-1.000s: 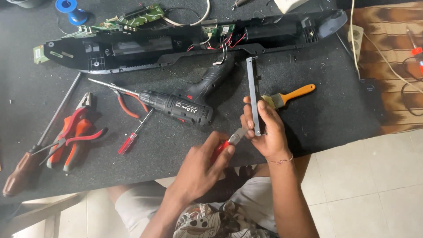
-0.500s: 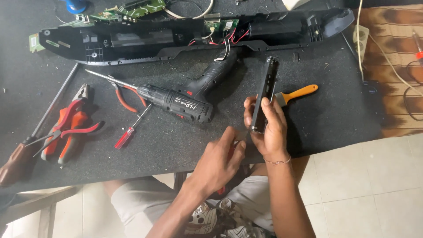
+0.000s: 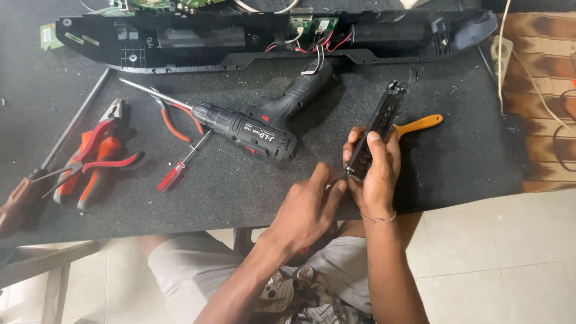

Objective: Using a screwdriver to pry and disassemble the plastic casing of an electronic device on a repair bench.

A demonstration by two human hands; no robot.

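The narrow black metal bracket with small holes (image 3: 377,133) stands tilted above the front edge of the dark grey worktop (image 3: 456,162), with its lower end inside the right hand (image 3: 373,171). The fingers of this hand are closed around it, and the index finger lies along its face. The left hand (image 3: 309,207) is just beside, its fingers curled tight and touching the lower end of the bracket; a bit of red shows under the palm, but I cannot tell what it grips.

Behind the bracket, an orange-handled paint brush (image 3: 420,124) lies on the worktop, partly hidden by it. To the left lies a black cordless drill with a long bit (image 3: 252,123), and near it a small red-handled screwdriver (image 3: 177,171). Further left are red and orange pliers (image 3: 96,156) and a brown wooden-handled tool (image 3: 24,198). Along the far side lies a long black plastic housing with green circuit boards and coloured wires (image 3: 270,36). Nothing stands between the hands and the bracket.
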